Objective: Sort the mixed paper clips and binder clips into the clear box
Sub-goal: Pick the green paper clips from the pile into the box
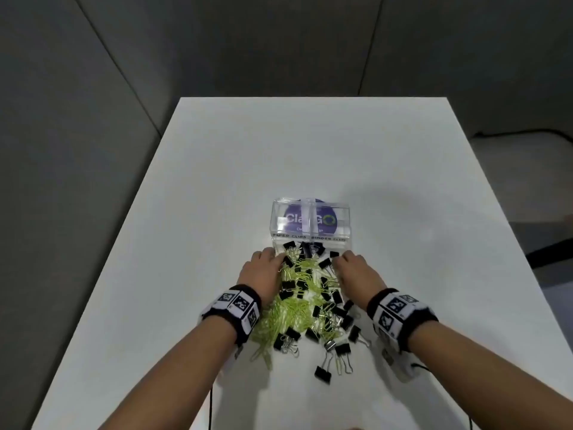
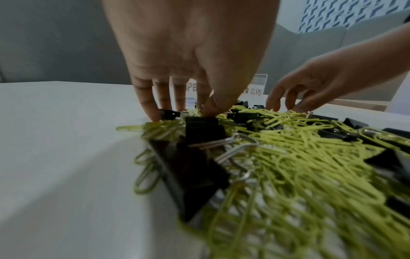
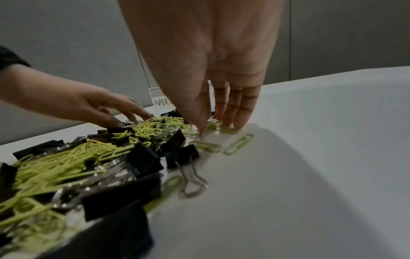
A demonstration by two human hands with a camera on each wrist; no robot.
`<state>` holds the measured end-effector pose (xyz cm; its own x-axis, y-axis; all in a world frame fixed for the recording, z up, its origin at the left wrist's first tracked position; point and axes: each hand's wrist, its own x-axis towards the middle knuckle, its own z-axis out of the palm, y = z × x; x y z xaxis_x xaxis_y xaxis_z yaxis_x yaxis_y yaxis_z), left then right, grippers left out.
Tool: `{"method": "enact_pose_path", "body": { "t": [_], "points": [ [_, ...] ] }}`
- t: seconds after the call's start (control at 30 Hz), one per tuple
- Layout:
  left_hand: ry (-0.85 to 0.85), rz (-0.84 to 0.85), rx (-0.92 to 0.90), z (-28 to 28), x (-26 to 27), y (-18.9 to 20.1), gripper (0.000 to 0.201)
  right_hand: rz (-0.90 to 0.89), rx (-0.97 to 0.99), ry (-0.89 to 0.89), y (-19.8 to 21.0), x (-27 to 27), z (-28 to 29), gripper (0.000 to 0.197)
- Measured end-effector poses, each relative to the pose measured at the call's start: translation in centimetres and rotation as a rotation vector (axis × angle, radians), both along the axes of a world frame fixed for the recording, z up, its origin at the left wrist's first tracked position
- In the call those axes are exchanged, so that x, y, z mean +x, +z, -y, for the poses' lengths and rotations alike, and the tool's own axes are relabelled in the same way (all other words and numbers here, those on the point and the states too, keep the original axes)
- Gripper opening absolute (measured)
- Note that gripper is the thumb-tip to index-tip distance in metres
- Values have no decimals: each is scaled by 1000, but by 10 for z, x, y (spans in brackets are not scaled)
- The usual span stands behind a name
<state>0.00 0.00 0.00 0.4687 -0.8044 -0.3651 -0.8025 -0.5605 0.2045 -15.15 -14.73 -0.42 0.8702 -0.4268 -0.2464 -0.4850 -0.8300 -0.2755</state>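
A clear two-compartment box (image 1: 310,223), labelled PAPER CLIPS on the left and BINDER CLIPS on the right, stands mid-table. Just in front of it lies a mixed heap of yellow-green paper clips (image 1: 291,311) and black binder clips (image 1: 322,373). My left hand (image 1: 277,259) touches the heap's far left edge with straight fingers (image 2: 155,108), the thumb on a black binder clip (image 2: 199,126). On the far right edge, my right hand (image 1: 338,260) has its straight fingers (image 3: 239,119) on the table beside loose paper clips (image 3: 238,143). Neither hand holds anything.
The white table (image 1: 217,181) has bare surface left, right and behind the box. Grey padded walls stand around it. Cables hang from my wrist bands near the table's front edge.
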Motion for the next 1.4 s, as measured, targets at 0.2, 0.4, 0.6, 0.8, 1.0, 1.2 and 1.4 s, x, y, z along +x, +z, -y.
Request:
{"method": "enact_pose_path", "body": {
  "t": [0.2,0.4,0.6,0.8,1.0,1.2,1.4],
  "points": [
    [-50,-63,-11,-3,1,-1,49,-27,61,55,-2,-3,2,20],
    [-46,-107,-52,-15,4,-6,45,-86,18,15,-3,-9,-4,16],
    [-95,14,-139,-17,6,-3,42,-75,48,-56,-5,-14,-8,11],
    [-295,48,-148,-3,2,3,39,63,62,-54,4,-7,-13,20],
    [-331,137,-106,14,-2,4,37,45,33,83,9,30,-18,34],
    [-307,108,-147,11,8,-2,32,92,-51,174,-8,23,-22,26],
    [-172,61,-115,9,26,-10,51,201,-102,140,-8,26,-16,23]
  ]
}}
